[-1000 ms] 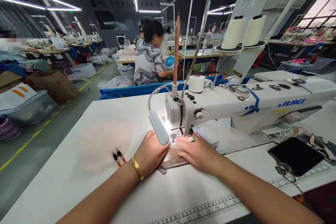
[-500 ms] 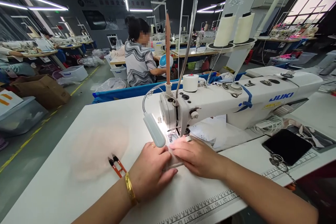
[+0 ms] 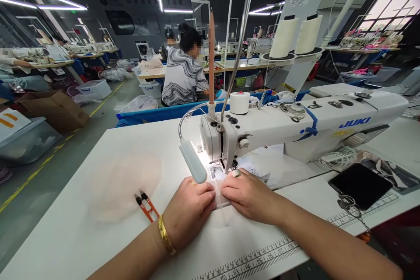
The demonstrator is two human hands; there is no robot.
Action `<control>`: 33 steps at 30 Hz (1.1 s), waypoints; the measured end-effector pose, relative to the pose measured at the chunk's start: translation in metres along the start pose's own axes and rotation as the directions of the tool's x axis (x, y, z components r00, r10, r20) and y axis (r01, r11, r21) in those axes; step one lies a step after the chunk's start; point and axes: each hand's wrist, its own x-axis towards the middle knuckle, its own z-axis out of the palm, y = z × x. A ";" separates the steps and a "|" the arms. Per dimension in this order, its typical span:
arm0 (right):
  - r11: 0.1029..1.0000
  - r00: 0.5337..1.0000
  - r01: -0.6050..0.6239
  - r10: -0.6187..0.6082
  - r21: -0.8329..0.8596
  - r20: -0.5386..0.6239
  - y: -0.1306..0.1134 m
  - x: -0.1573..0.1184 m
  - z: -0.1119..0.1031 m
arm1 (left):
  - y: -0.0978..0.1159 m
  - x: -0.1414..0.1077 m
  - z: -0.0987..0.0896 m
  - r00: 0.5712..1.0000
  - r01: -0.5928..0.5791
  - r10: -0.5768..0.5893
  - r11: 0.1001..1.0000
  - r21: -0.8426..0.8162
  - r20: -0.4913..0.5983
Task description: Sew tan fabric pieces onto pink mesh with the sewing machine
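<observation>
In front of the sewing machine's needle area lies a piece of sheer pale fabric point(image 3: 222, 197), with a thin light strip running along it toward the needle. My left hand point(image 3: 190, 205) grips the fabric's left side, fingers curled and thumb tucked under. On the right side, my right hand point(image 3: 249, 194) presses and pinches the fabric with its fingers together. The white sewing machine point(image 3: 262, 124) stands just beyond both hands. A grey lamp head point(image 3: 193, 162) hangs above my left fingers. Orange thread snips point(image 3: 146, 206) lie beside my left wrist, blades pointing away.
Pale pink sheer material point(image 3: 121, 183) lies flat at left on the white table point(image 3: 75, 240). A black phone point(image 3: 359, 183) with keys point(image 3: 349, 203) rests at right. Thread cones point(image 3: 282, 37) stand behind the machine. A co-worker point(image 3: 183, 70) sits ahead.
My hands have moved slightly apart, so more of the fabric shows between them. My left thumb has drawn in. The co-worker ahead has leaned to the right and a blue fan has dropped lower.
</observation>
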 end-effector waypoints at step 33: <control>0.999 0.999 0.036 -0.036 0.008 -0.017 0.000 0.000 -0.001 | 0.008 -0.005 -0.003 1.000 0.001 -0.002 0.999 0.049 0.021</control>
